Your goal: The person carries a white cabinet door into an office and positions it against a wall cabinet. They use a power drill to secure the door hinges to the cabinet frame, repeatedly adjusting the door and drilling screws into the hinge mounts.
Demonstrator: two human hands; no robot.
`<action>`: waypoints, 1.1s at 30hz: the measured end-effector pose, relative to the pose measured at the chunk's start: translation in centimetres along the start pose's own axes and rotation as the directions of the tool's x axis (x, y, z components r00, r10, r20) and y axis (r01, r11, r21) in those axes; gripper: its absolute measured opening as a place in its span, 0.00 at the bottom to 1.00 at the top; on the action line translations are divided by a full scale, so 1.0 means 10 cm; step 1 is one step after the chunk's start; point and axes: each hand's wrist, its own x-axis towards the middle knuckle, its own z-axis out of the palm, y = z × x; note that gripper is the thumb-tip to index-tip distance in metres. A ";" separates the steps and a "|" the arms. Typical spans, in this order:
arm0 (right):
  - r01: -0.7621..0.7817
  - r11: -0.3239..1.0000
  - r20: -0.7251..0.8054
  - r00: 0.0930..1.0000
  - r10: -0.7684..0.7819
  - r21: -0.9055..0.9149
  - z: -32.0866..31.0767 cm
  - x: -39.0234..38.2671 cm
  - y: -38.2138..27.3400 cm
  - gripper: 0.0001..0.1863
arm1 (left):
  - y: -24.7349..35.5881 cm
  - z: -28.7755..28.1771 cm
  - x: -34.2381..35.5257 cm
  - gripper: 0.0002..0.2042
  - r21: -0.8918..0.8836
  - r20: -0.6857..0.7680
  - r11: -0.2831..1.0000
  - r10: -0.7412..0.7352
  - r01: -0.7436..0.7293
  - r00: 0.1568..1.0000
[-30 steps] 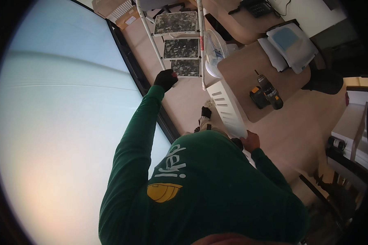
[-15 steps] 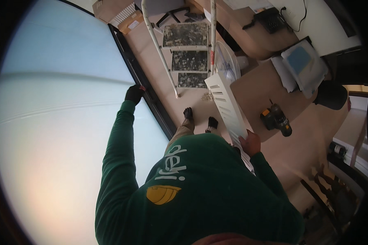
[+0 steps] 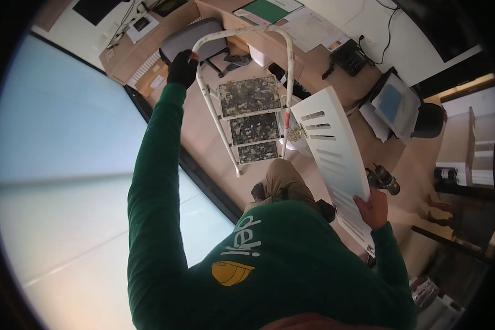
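Note:
My left hand (image 3: 182, 70), in a black glove, is closed at the upper left of the white stepladder rail (image 3: 212, 38). The stepladder has three paint-spattered treads (image 3: 249, 93). My right hand (image 3: 371, 209), ungloved, grips the right edge of a long white panel (image 3: 333, 137) with rows of slots, held slanting beside my body, right of the ladder. A cordless drill (image 3: 385, 180) lies just right of the panel, partly hidden by it. My bent leg (image 3: 283, 179) is at the foot of the ladder.
A frosted glass pane (image 3: 66, 137) with a dark frame fills the left side. A curved desk (image 3: 316, 55) holds papers, a black phone (image 3: 346, 58) and folders (image 3: 390, 104). A grey chair (image 3: 187, 41) stands behind the ladder; a white fan (image 3: 300, 143) is partly behind the panel.
My left hand has risen from beside the glass frame to the top of the ladder rail. The view has shifted forward. The panel has swung outward over the drill, and my leg is raised nearer the ladder.

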 end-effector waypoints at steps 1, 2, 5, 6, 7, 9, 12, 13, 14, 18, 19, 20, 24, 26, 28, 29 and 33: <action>-0.032 0.998 0.041 0.999 0.034 -0.048 -0.08 0.05 -0.08 0.20 | 0.03 0.01 0.19 0.10 -0.032 0.062 0.999 -0.019 0.022 0.998; -0.064 0.997 0.049 0.997 0.067 -0.050 -0.15 0.07 -0.20 0.20 | -0.01 0.17 0.34 0.10 0.015 0.061 0.997 -0.082 0.081 0.995; -0.129 0.991 -0.001 0.992 0.129 -0.021 -0.31 0.18 -0.45 0.19 | 0.25 0.49 0.85 0.11 0.081 0.114 0.982 -0.179 0.171 0.977; -0.116 0.993 -0.028 0.993 0.116 0.011 -0.33 0.24 -0.50 0.19 | 0.22 0.59 0.96 0.11 0.091 0.138 0.977 -0.204 0.193 0.969; -0.101 0.994 -0.057 0.993 0.103 0.041 -0.34 0.31 -0.54 0.19 | 0.19 0.68 1.08 0.12 0.102 0.159 0.971 -0.229 0.215 0.960; -0.165 0.983 -0.035 0.985 0.168 0.075 -0.37 0.45 -0.57 0.18 | 0.11 0.86 1.28 0.12 0.111 0.188 0.940 -0.338 0.322 0.922; -0.200 0.977 -0.012 0.979 0.202 0.072 -0.36 0.67 -0.55 0.18 | -0.26 1.16 1.38 0.13 0.161 0.194 0.908 -0.414 0.388 0.889; -0.213 0.975 -0.014 0.977 0.214 0.067 -0.35 0.73 -0.56 0.18 | -0.32 1.21 1.39 0.13 0.159 0.214 0.910 -0.410 0.383 0.886; -0.234 0.970 -0.012 0.972 0.235 0.067 -0.36 0.79 -0.56 0.18 | -0.36 1.26 1.39 0.13 0.156 0.233 0.912 -0.406 0.379 0.884; -0.314 0.945 0.010 0.949 0.314 0.087 -0.48 1.03 -0.64 0.17 | -0.34 1.32 1.28 0.15 0.165 0.200 0.922 -0.379 0.350 0.903; -0.326 0.942 0.027 0.946 0.325 0.086 -0.55 1.09 -0.68 0.17 | -0.37 1.30 1.23 0.15 0.185 0.200 0.912 -0.400 0.366 0.894; -0.372 0.924 0.045 0.928 0.369 0.089 -0.62 1.16 -0.70 0.17 | -0.42 1.28 1.14 0.14 0.207 0.193 0.895 -0.433 0.395 0.880; -0.378 0.924 0.047 0.925 0.376 0.053 -0.77 1.38 -0.68 0.19 | -0.33 1.25 1.21 0.11 0.335 0.268 0.814 -0.565 0.474 0.781; -0.378 0.926 0.051 0.924 0.378 -0.011 -0.83 1.47 -0.70 0.19 | -0.12 1.14 1.32 0.09 0.239 0.277 0.856 -0.513 0.458 0.813; -0.367 0.930 0.021 0.930 0.367 -0.004 -1.00 1.63 -0.87 0.18 | -0.21 1.10 1.27 0.07 0.238 0.255 0.856 -0.510 0.458 0.821; -0.354 0.935 -0.007 0.935 0.354 0.005 -1.04 1.68 -0.91 0.18 | -0.16 1.08 1.35 0.07 0.241 0.278 0.848 -0.526 0.471 0.804; -0.368 0.929 -0.032 0.929 0.369 0.026 -1.23 1.85 -1.08 0.19 | -0.05 1.05 1.43 0.08 0.250 0.358 0.831 -0.556 0.497 0.750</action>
